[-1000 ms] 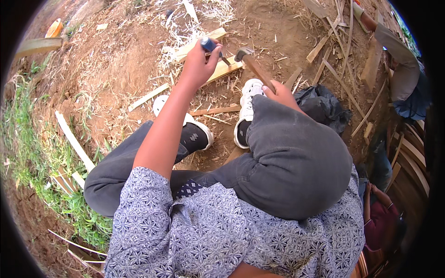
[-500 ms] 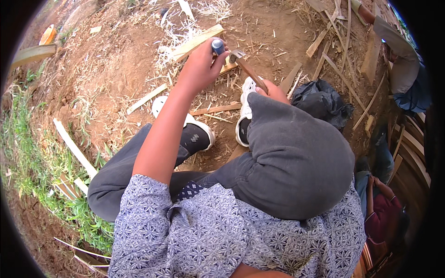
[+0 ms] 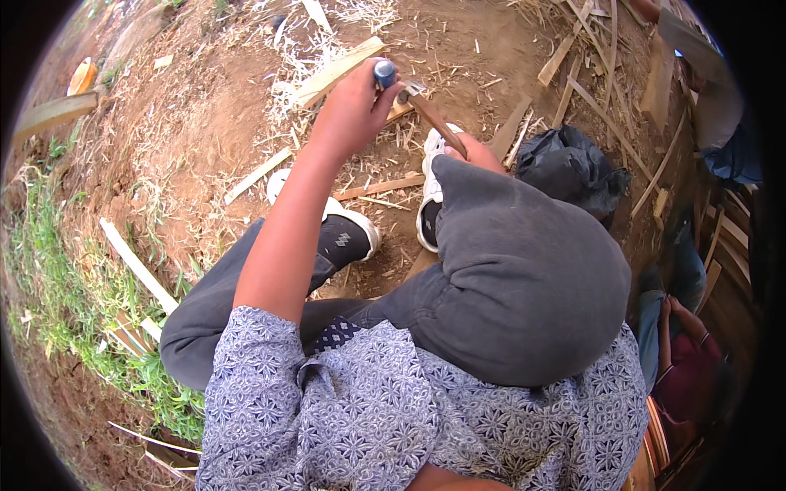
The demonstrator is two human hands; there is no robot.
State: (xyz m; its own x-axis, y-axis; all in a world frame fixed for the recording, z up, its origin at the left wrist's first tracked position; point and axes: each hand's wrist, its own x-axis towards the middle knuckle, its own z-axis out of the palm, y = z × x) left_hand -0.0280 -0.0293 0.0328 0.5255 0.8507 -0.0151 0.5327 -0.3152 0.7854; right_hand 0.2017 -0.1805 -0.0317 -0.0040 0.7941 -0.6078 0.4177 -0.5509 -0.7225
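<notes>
Gripped: one chisel (image 3: 384, 75), one hammer (image 3: 432, 117).

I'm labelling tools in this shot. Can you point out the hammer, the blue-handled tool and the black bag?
hammer (image 3: 435, 123): head view, wooden handle.
blue-handled tool (image 3: 384, 74): head view, blue handle top.
black bag (image 3: 573, 168): head view, crumpled middle.

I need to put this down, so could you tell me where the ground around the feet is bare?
Barest is the dirt left of the left hand, bordered by the grass. Ahead of the shoes, wood strips crowd it; the black bag and sticks fill the right.
</notes>
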